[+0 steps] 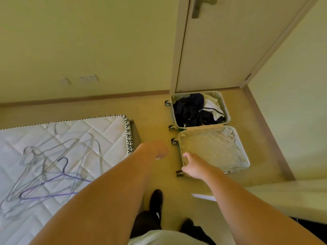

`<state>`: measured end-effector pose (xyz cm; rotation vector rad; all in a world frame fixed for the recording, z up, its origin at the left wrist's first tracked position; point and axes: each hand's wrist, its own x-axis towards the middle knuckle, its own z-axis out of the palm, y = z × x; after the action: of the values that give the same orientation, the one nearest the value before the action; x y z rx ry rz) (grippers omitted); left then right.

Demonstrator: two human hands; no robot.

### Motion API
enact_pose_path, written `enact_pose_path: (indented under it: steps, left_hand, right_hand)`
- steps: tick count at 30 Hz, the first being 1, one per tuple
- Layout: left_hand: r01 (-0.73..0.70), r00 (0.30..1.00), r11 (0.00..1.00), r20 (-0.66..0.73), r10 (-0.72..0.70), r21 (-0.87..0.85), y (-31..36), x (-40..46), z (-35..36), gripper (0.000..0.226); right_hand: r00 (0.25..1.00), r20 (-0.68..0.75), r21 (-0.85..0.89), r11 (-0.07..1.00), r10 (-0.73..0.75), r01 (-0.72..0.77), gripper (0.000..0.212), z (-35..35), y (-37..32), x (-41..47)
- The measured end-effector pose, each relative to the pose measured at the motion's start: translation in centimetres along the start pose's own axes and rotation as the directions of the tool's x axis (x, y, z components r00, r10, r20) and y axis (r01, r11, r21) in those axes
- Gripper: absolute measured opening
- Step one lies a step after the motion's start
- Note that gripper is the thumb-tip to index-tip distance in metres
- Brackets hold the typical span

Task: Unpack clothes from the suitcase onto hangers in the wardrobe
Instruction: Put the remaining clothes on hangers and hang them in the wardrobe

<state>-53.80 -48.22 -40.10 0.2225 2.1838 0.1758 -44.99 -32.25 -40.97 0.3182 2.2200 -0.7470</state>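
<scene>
A pale green suitcase (228, 110) lies open on the floor by the door. Its far half holds a heap of dark and white clothes (194, 108); its near half (212, 149) shows only a zipped lining. Several wire hangers (53, 170), one purple, lie on the bare mattress (99, 131) at the left. My left hand (155, 149) reaches forward over the floor, fingers loosely curled, holding nothing. My right hand (190, 165) hangs in front of the near left corner of the suitcase, fingers relaxed and empty; whether it touches the rim is unclear.
A closed door (230, 50) with a lever handle stands behind the suitcase. A light cabinet edge (292, 195) juts in at the lower right. My feet in dark shoes (156, 200) stand on the floor between mattress and cabinet. Wall sockets (88, 79) are at left.
</scene>
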Motion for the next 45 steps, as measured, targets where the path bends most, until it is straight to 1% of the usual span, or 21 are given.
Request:
enact_pose_path:
  steps: [1, 2, 5, 7, 9, 11, 14, 16, 19, 20, 21, 24, 25, 29, 33, 34, 37, 38, 41, 44, 45]
  left_hand:
    - [0.014, 0.999, 1.0, -0.033, -0.013, 0.01, 0.1, 0.7, -1.5, 0.035]
    - [0.009, 1.0, 1.0, -0.03, -0.008, 0.026, 0.4, 1.3, -2.9, 0.036]
    - [-0.04, 0.998, 0.999, -0.054, 0.039, -0.034, 2.2, 4.2, -6.3, 0.035]
    - [-0.047, 0.997, 0.997, -0.072, 0.043, -0.057, 3.9, 5.6, -8.0, 0.039]
    - [-0.104, 0.989, 0.995, -0.106, 0.102, -0.011, 5.5, 7.6, -9.7, 0.038]
    - [-0.112, 0.986, 0.994, -0.121, 0.112, 0.005, 6.9, 9.0, -11.4, 0.037]
    - [-0.143, 0.985, 0.99, -0.104, 0.14, -0.018, 8.8, 12.7, -13.9, 0.038]
    - [-0.188, 0.979, 0.982, -0.072, 0.189, 0.022, 10.0, 15.0, -15.9, 0.038]
    - [-0.24, 0.969, 0.961, -0.03, 0.246, 0.14, 11.5, 22.1, -19.0, 0.035]
    - [-0.245, 0.968, 0.96, -0.024, 0.251, 0.133, 12.0, 24.4, -19.5, 0.034]
    - [-0.261, 0.964, 0.952, -0.01, 0.266, 0.16, 12.9, 29.2, -20.1, 0.034]
    - [-0.262, 0.962, 0.95, -0.03, 0.271, 0.168, 14.5, 36.8, -20.7, 0.034]
    - [-0.271, 0.961, 0.945, -0.006, 0.277, 0.183, 15.4, 39.9, -20.6, 0.034]
    - [-0.28, 0.959, 0.94, 0.014, 0.283, 0.194, 17.9, 52.0, -18.7, 0.037]
    - [-0.307, 0.949, 0.893, 0.04, 0.311, 0.33, 19.6, 62.7, -15.6, 0.038]
    - [-0.299, 0.952, 0.896, 0.046, 0.301, 0.329, 19.9, 65.7, -14.2, 0.037]
    - [-0.31, 0.951, 0.909, 0.103, 0.293, 0.28, 21.2, 73.3, -10.0, 0.036]
    - [-0.307, 0.952, 0.917, 0.093, 0.293, 0.253, 21.4, 75.3, -8.8, 0.036]
    - [-0.25, 0.968, 0.968, 0.047, 0.248, 0.035, 22.2, 80.6, -4.9, 0.036]
    - [-0.23, 0.968, 0.953, 0.057, 0.245, -0.196, 22.8, 85.2, -0.9, 0.032]
    - [-0.237, 0.963, 0.942, 0.068, 0.26, -0.238, 22.8, 86.3, 0.3, 0.032]
  right_hand:
    - [1.0, -0.015, 0.026, 1.0, 0.011, -0.011, 0.06, -1.1, -0.5, 0.8]
    - [0.999, -0.03, 0.048, 0.999, 0.023, -0.022, 0.06, -2.4, -0.9, 1.7]
    - [0.996, -0.083, 0.117, 0.992, 0.046, -0.036, 0.061, -6.0, -1.2, 4.5]
    - [0.993, -0.107, 0.143, 0.989, 0.058, -0.043, 0.062, -8.0, -1.4, 5.8]
    - [0.989, -0.128, 0.165, 0.985, 0.069, -0.047, 0.062, -10.0, -1.2, 6.9]
    - [0.988, -0.136, 0.18, 0.982, 0.079, -0.054, 0.062, -11.6, -1.0, 7.9]
    - [0.978, -0.161, 0.205, 0.974, 0.133, -0.098, 0.064, -14.4, 0.0, 11.1]
    - [0.972, -0.166, 0.228, 0.966, 0.164, -0.124, 0.065, -16.1, 0.7, 13.5]
    - [0.959, -0.191, 0.284, 0.947, 0.21, -0.151, 0.061, -18.9, 2.0, 19.3]
    - [0.952, -0.197, 0.316, 0.934, 0.235, -0.165, 0.059, -19.6, 2.4, 21.0]
    - [0.941, -0.218, 0.351, 0.92, 0.259, -0.173, 0.058, -20.5, 3.6, 25.0]
    - [0.919, -0.269, 0.412, 0.896, 0.29, -0.163, 0.058, -22.1, 5.9, 31.2]
    - [0.911, -0.29, 0.421, 0.894, 0.294, -0.155, 0.058, -22.5, 7.0, 33.6]
    - [0.886, -0.318, 0.417, 0.889, 0.338, -0.189, 0.057, -22.6, 13.1, 42.7]
    - [0.853, -0.298, 0.471, 0.843, 0.428, -0.259, 0.058, -21.0, 20.4, 51.0]
    - [0.85, -0.296, 0.478, 0.838, 0.436, -0.264, 0.059, -20.2, 22.3, 53.6]
    - [0.834, -0.324, 0.514, 0.823, 0.446, -0.24, 0.06, -17.6, 26.7, 59.6]
    - [0.837, -0.324, 0.516, 0.824, 0.442, -0.235, 0.06, -16.8, 27.8, 61.3]
    - [0.847, -0.319, 0.516, 0.828, 0.425, -0.221, 0.058, -13.9, 30.6, 65.3]
    - [0.857, -0.355, 0.412, 0.885, 0.374, -0.216, 0.055, -10.9, 33.1, 68.7]
    - [0.861, -0.356, 0.395, 0.894, 0.362, -0.213, 0.056, -10.1, 33.7, 69.6]
